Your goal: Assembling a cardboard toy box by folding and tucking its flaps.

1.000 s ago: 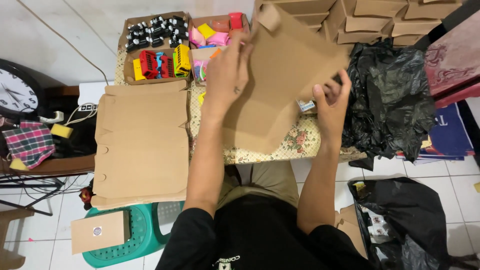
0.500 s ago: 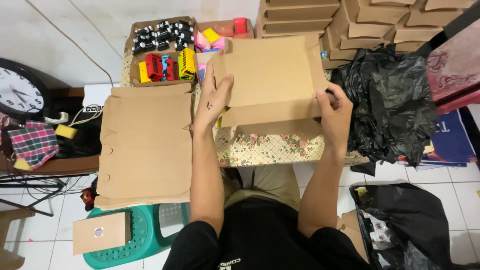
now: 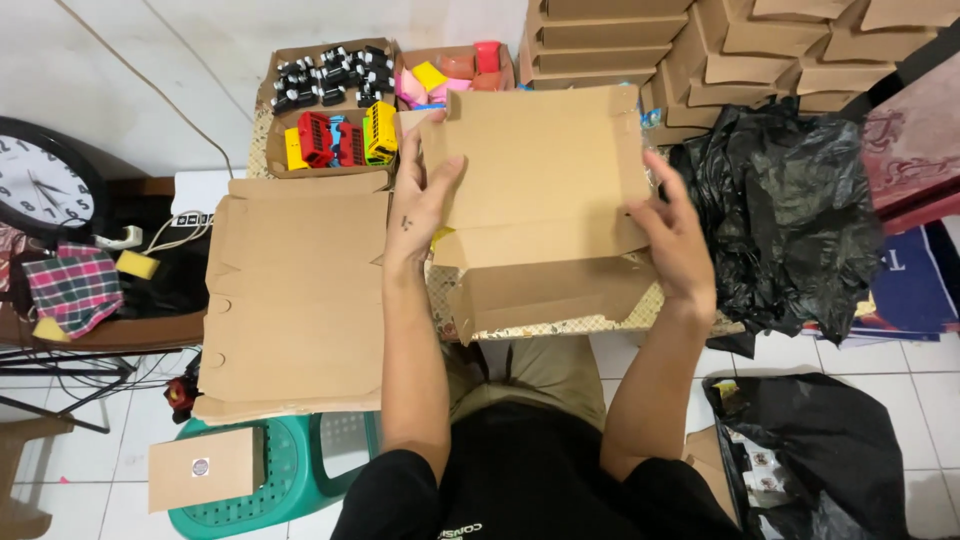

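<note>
A home packing corner: stacked cardboard boxes (image 3: 640, 40), toy trays (image 3: 330, 100), tiled floor (image 3: 900, 390).

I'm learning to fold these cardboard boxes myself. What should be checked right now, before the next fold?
1. Left hand grips the left edge of the cardboard blank: ok.
2. Right hand holds its right edge: ok.
3. Front flap creased and bent toward the person: ok.
4. Side tabs seated in their slots: cannot tell.
5. Stack of flat blanks lies apart, beside the left arm: ok.
6. Tray of toy cars sits behind the work, not under it: ok.
</note>
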